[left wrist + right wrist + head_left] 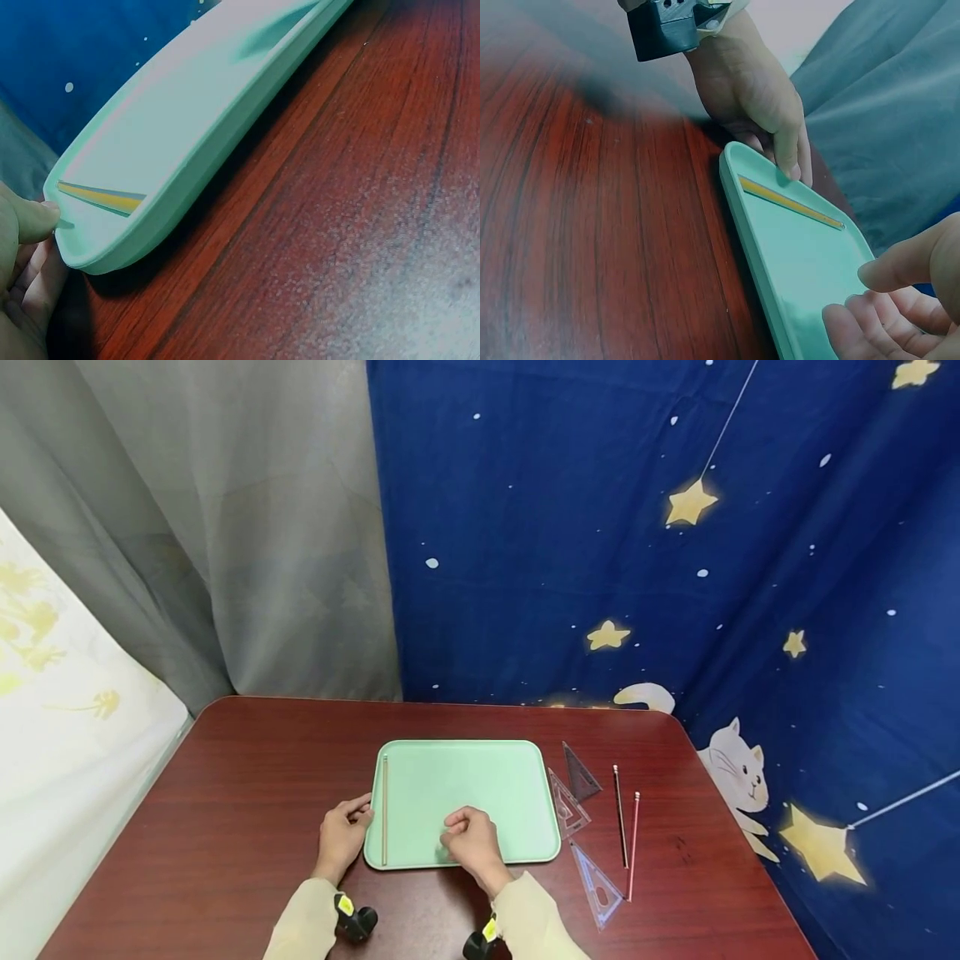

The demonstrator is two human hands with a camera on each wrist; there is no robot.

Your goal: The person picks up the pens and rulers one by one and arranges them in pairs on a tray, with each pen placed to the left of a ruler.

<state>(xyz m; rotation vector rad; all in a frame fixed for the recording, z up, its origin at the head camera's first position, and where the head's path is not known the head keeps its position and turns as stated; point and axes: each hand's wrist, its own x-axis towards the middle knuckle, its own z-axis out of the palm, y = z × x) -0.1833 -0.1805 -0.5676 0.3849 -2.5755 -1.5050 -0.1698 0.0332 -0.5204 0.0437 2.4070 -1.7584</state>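
Note:
A light green tray [480, 777] lies on the table, with a yellow pencil [385, 810] lengthwise inside its left rim. At that rim is my left hand [343, 837], holding the tray's edge with the thumb on top and the other fingers at the outer side. My right hand [474, 845] is over the front middle of the tray, its fingers loosely bent. Nothing shows between the thumb and fingers [844, 330] in the right wrist view. The left wrist view shows the left thumb [37, 221] close to the pencil's end.
Right of the tray lie a dark set square [581, 774], a clear set square [567, 806] and a bluish set square [597, 887]. Beyond them are a black pencil [620, 818] and a red pencil [633, 847]. Curtains hang behind the brown table [247, 793].

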